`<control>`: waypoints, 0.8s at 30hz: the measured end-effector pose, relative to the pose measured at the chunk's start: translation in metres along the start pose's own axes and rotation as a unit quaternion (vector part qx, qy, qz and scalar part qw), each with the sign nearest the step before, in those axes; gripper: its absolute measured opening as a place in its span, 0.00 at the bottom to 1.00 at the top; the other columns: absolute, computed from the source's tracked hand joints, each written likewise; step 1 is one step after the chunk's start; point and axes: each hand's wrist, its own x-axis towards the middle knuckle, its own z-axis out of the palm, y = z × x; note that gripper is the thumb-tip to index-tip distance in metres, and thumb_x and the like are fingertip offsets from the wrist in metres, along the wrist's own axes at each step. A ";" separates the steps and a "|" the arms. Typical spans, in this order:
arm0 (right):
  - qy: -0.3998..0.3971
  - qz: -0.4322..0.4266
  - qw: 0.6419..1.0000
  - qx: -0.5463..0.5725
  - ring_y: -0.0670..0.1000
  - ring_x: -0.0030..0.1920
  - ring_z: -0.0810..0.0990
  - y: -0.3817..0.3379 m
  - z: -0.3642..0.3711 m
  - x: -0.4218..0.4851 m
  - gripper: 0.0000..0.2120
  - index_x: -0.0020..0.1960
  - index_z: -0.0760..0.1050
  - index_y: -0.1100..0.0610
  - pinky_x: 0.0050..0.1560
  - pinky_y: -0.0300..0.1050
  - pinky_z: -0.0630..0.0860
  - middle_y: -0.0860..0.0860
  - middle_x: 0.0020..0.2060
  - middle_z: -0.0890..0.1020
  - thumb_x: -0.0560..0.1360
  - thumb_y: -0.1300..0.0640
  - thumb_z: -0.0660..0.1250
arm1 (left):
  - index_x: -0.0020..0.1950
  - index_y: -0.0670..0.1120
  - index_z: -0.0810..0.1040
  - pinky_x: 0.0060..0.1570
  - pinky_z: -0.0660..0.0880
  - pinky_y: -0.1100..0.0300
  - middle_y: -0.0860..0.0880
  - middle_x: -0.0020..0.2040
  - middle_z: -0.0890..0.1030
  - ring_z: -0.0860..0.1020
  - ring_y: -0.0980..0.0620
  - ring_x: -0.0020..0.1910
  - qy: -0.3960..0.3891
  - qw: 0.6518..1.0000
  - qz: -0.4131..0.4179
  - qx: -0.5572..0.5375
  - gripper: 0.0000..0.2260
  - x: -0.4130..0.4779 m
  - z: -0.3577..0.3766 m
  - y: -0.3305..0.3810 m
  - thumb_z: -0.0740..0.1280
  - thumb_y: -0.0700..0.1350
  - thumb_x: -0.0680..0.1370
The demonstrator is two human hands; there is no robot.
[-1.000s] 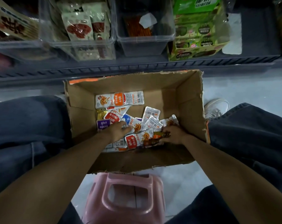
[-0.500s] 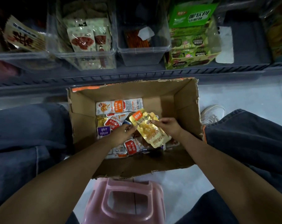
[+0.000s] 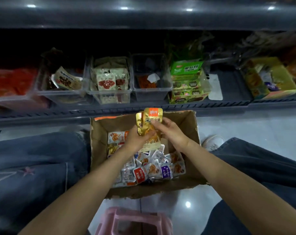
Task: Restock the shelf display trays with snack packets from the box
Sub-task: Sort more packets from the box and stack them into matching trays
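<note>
Head view showed my left hand (image 3: 138,139) and right hand (image 3: 171,131) both gripping gold snack packets (image 3: 150,122) raised above the cardboard box (image 3: 189,128), mid-transfer, which next needed carrying up into a clear shelf tray (image 3: 151,94).

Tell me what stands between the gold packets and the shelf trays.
Nothing visible. Both hands, left hand and right hand, hold the gold packets above the cardboard box, with open air up to the clear trays.
</note>
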 end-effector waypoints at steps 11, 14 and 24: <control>0.058 -0.137 0.981 0.126 0.57 0.51 0.82 -0.070 0.022 -0.065 0.13 0.59 0.75 0.59 0.54 0.54 0.78 0.58 0.53 0.83 0.75 0.60 0.67 | 0.64 0.49 0.72 0.52 0.73 0.64 0.50 0.60 0.78 0.76 0.52 0.61 0.010 0.990 0.135 -0.044 0.17 -0.061 -0.024 0.086 0.57 0.56 0.80; 0.043 -0.153 0.977 0.145 0.55 0.52 0.83 -0.087 0.032 -0.081 0.13 0.60 0.75 0.58 0.50 0.50 0.79 0.56 0.53 0.83 0.76 0.58 0.65 | 0.54 0.54 0.76 0.42 0.77 0.67 0.54 0.48 0.83 0.82 0.57 0.47 0.040 0.976 0.195 -0.091 0.06 -0.072 -0.029 0.103 0.66 0.48 0.78; 0.082 -0.197 0.968 0.131 0.56 0.52 0.83 -0.151 0.050 -0.108 0.11 0.60 0.74 0.57 0.52 0.53 0.79 0.56 0.52 0.84 0.78 0.57 0.64 | 0.57 0.55 0.69 0.39 0.69 0.77 0.66 0.47 0.72 0.72 0.72 0.45 0.062 0.961 0.230 -0.140 0.07 -0.106 -0.047 0.165 0.53 0.50 0.82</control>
